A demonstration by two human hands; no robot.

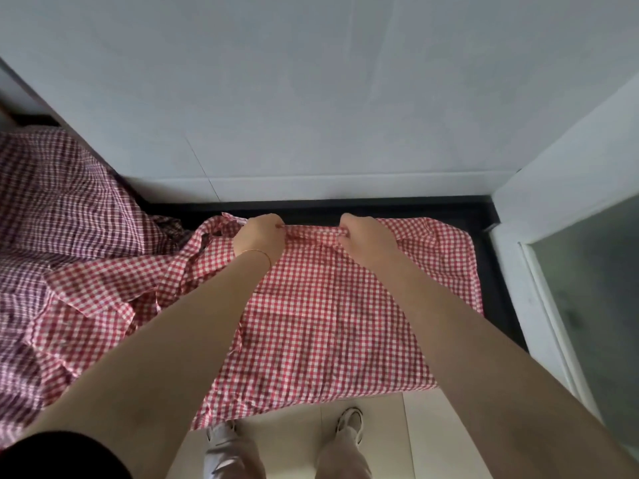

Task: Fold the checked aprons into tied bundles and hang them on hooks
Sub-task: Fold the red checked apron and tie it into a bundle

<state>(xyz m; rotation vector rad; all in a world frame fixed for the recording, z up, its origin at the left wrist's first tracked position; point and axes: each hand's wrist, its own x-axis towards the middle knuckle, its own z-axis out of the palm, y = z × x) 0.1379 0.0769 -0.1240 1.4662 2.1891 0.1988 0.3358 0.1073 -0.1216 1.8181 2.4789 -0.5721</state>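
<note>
A red-and-white checked apron lies spread on a dark counter, its near edge hanging over the front. My left hand and my right hand both pinch the apron's far edge near the wall, a short gap apart, with the cloth bunched between them. A strap loop of the apron lies just left of my left hand. No hooks are in view.
A heap of more checked aprons, some darker purple-red, fills the counter's left side. A white tiled wall stands behind the counter. On the right is a white frame with a frosted panel. My feet stand on pale floor tiles below.
</note>
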